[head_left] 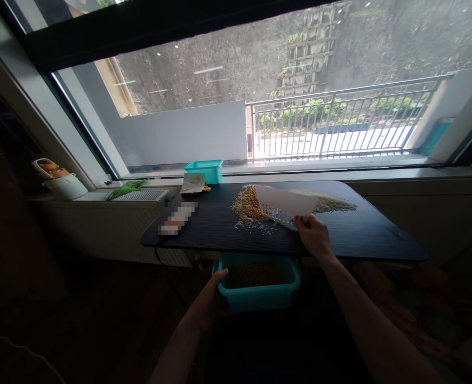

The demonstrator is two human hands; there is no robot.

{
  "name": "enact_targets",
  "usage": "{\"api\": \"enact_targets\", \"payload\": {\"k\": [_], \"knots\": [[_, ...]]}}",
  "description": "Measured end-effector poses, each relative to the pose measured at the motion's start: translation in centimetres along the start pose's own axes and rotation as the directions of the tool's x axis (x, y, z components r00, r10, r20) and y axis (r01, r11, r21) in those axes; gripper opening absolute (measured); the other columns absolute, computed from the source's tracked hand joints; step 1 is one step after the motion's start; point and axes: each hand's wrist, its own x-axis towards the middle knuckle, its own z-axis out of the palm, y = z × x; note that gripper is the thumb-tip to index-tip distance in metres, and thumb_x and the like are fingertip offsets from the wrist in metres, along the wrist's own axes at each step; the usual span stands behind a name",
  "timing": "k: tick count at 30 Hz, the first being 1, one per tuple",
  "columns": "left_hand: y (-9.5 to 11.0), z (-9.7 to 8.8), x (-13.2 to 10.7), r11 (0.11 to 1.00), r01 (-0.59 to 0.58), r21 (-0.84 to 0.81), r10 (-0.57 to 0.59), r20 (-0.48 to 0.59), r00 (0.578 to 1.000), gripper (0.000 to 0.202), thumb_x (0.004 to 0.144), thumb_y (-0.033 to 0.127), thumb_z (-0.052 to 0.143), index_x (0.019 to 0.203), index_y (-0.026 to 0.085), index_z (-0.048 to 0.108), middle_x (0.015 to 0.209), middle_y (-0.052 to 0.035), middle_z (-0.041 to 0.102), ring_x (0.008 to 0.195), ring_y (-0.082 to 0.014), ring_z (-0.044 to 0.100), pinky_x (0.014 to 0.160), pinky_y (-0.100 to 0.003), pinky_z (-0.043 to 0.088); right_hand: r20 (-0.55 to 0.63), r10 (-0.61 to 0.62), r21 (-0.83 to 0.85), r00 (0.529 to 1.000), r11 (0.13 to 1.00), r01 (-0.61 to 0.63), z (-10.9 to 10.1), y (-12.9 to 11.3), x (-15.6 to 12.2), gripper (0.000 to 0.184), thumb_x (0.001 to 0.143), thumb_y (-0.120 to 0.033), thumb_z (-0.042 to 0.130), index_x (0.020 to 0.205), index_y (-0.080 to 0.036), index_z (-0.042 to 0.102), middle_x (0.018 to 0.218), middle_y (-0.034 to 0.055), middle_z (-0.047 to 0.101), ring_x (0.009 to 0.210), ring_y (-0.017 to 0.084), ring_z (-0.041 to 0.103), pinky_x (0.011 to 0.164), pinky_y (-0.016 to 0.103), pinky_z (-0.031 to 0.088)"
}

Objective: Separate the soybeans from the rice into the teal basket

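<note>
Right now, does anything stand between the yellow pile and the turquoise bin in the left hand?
Yes: scattered white grains lie in front of the yellow pile, and the edge of the table comes before the turquoise bin in the left hand.

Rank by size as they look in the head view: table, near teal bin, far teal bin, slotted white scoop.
Table
Near teal bin
Slotted white scoop
Far teal bin
Nearness to the camera leaves the bins' true order unsure.
</note>
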Motion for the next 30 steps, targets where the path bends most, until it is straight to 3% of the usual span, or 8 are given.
{"api": "enact_targets", "payload": {"k": [10, 23, 30], "knots": [[0.2, 0.8, -0.4, 1.000, -0.026, 0.005, 0.026, 0.001, 1.000, 0.067, 0.078, 0.054, 0.055, 0.134, 0.020, 0.041, 0.118, -0.0126, 0.060, 0.099, -0.0272, 0.061, 0.080, -0.040, 0.050, 0.049, 0.004, 0.044, 0.999, 0.999, -0.006, -0.6, 0.2, -0.7, 0.023, 0.074, -0.041, 0.057, 0.072, -0.020, 0.067, 0.072, 0.0041, 0.072, 0.068, 0.019, 0.063, 0.061, 0.028, 0.045], [0.1, 1.8, -0.4, 1.000, 0.011, 0.017, -0.011, -0.019, 1.000, 0.061, 0.081, 0.052, 0.051, 0.131, 0.017, 0.044, 0.109, -0.0121, 0.064, 0.088, -0.0246, 0.065, 0.074, -0.036, 0.052, 0.084, -0.003, 0.050, 0.996, 0.999, -0.001, -0.6, -0.2, -1.1, 0.018, 0.073, -0.034, 0.057, 0.069, -0.019, 0.066, 0.069, 0.0030, 0.072, 0.066, 0.018, 0.064, 0.062, 0.027, 0.046], [0.0, 1.9, -0.2, 1.000, 0.018, 0.013, -0.018, 0.023, 1.000, 0.065, 0.079, 0.053, 0.053, 0.132, 0.017, 0.043, 0.112, -0.0133, 0.062, 0.090, -0.0250, 0.064, 0.074, -0.036, 0.051, 0.099, 0.012, 0.076, 0.995, 0.997, -0.019, -0.6, -0.3, -1.1, 0.017, 0.070, -0.033, 0.058, 0.067, -0.018, 0.065, 0.069, 0.0036, 0.072, 0.067, 0.019, 0.064, 0.063, 0.028, 0.047]]}}
